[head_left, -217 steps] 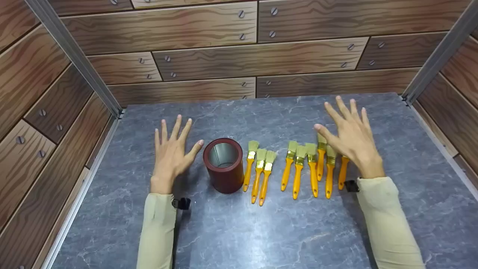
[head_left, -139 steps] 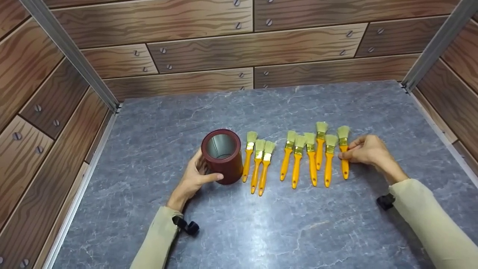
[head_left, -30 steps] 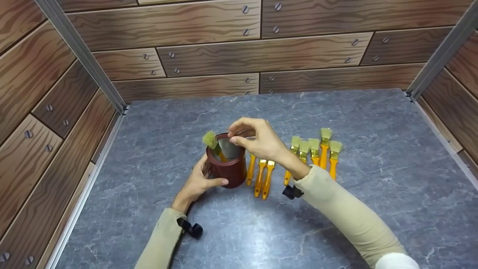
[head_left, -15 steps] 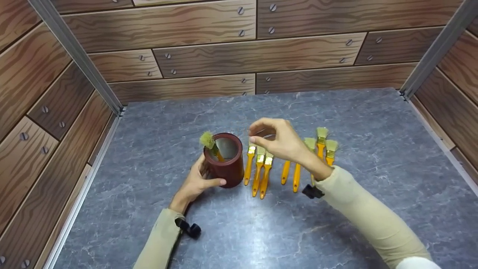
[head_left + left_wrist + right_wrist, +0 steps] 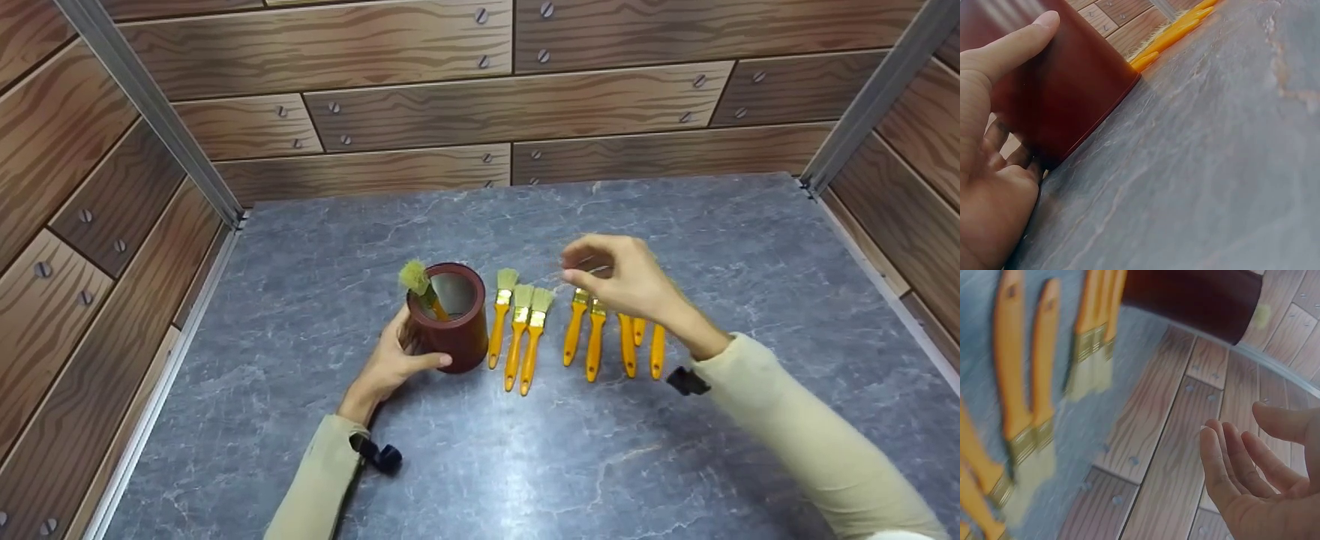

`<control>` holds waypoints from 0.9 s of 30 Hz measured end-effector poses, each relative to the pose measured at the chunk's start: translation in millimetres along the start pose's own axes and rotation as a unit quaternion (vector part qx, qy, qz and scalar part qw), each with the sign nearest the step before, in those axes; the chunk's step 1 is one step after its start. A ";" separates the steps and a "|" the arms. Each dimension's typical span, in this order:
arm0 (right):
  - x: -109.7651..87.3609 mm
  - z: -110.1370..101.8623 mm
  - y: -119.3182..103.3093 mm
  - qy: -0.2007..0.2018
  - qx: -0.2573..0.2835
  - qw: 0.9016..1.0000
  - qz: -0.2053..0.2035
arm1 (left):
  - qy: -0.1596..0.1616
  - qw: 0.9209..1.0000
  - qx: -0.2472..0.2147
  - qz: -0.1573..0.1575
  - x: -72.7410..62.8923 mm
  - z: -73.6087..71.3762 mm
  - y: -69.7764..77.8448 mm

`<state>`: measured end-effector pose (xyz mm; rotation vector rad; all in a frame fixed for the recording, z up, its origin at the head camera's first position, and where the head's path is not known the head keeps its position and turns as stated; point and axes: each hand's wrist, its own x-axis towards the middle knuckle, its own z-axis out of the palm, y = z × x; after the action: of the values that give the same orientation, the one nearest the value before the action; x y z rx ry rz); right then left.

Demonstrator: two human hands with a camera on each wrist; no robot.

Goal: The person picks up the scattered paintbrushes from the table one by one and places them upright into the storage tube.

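Observation:
My left hand [image 5: 386, 367] grips a dark red cylindrical can [image 5: 461, 341], thumb across the near side and fingers round its left. The left wrist view shows the can's bottom edge close over the tabletop. One paintbrush [image 5: 414, 277] leans inside the can, bristles up over the left rim; most of its handle is hidden. My right hand [image 5: 626, 281] hovers over the right-hand group of paintbrushes [image 5: 595, 345], hiding several of their bristle ends. It is empty, fingers loosely bent and thumb apart, as the right wrist view [image 5: 1275, 484] confirms. Three more paintbrushes [image 5: 516, 345] lie right beside the can.
The grey marbled tabletop [image 5: 480, 465] is bounded by wood-patterned walls [image 5: 420, 127] at the back and sides. Metal corner posts [image 5: 161, 120] rise at both back corners. Each wrist carries a small black camera [image 5: 379, 454].
A paintbrush from the right end of the row now stands in the can. My right hand has drawn away from the rim to the right, empty. The left hand keeps its grip.

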<state>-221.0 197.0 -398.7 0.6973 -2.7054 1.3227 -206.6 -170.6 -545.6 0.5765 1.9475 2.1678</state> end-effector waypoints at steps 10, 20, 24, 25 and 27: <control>-21.0 -18.5 37.3 0.007 -0.065 0.997 0.033 | 0.003 1.000 -0.004 -0.003 0.8 0.4 2.4; -44.4 -28.2 69.3 0.000 -0.098 0.993 0.072 | 0.003 1.000 -0.003 0.005 0.9 -0.3 3.3; -54.2 -30.8 81.7 -0.006 -0.106 0.990 0.089 | 0.002 1.000 -0.001 0.001 -0.4 -0.4 2.5; -56.3 -31.0 84.6 -0.010 -0.109 0.990 0.094 | 0.002 1.000 0.000 0.000 -0.6 -0.2 2.4; -60.1 -30.9 90.2 -0.017 -0.112 0.988 0.104 | 0.003 1.000 0.000 0.000 -0.7 -0.1 1.9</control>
<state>-209.2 290.9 -459.9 0.4314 -2.9594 1.0220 -205.8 -171.1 -543.8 0.5695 1.9499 2.1728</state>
